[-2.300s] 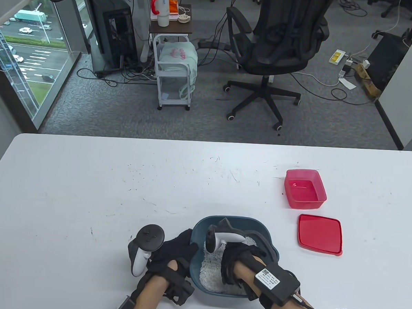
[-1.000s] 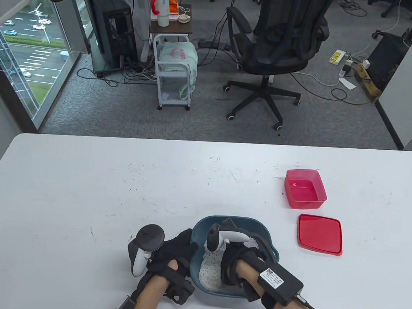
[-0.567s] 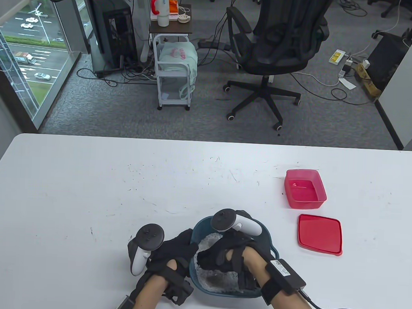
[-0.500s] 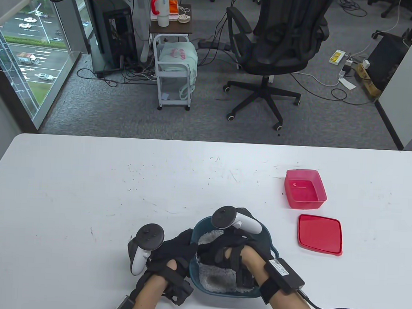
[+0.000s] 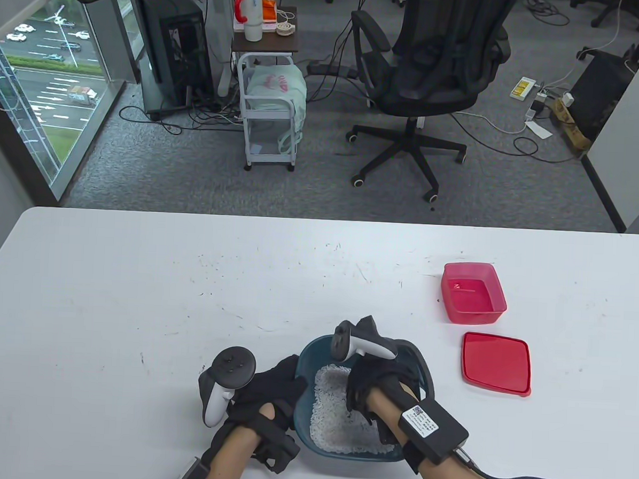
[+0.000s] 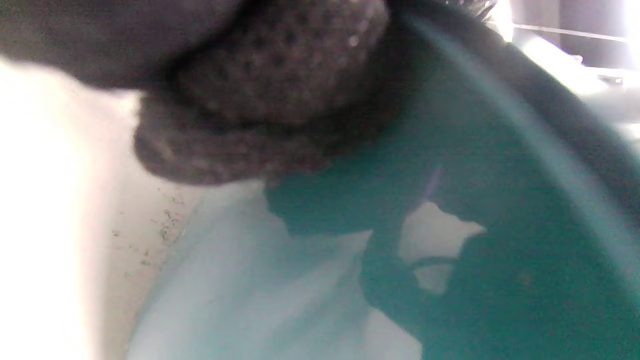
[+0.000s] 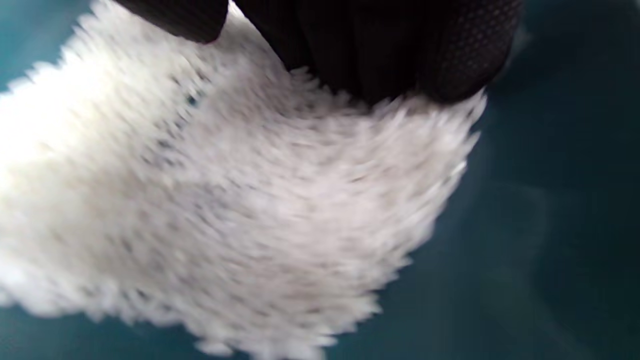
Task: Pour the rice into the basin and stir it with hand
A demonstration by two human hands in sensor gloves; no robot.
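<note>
With the rice (image 5: 337, 412) already in the basin (image 5: 313, 351), the right hand (image 5: 379, 384) stirs, fingers (image 7: 400, 50) buried (curl unclear). The left hand (image 5: 269, 389) grips the rim beside it. Pouring looks done; only stirring remains.

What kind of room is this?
Probably an office: a black swivel office chair, a computer tower and cables on grey carpet stand beyond the white table.

My gloves (image 5: 274, 389) are matt black knit cloth, dimpled at the fingertips (image 6: 280, 65). The basin (image 5: 307, 356) under them looks like smooth teal plastic with a soft sheen, and the rice (image 5: 332, 411) inside is white, dry, grainy. The table (image 5: 134, 294) is matt white, finely scratched.
</note>
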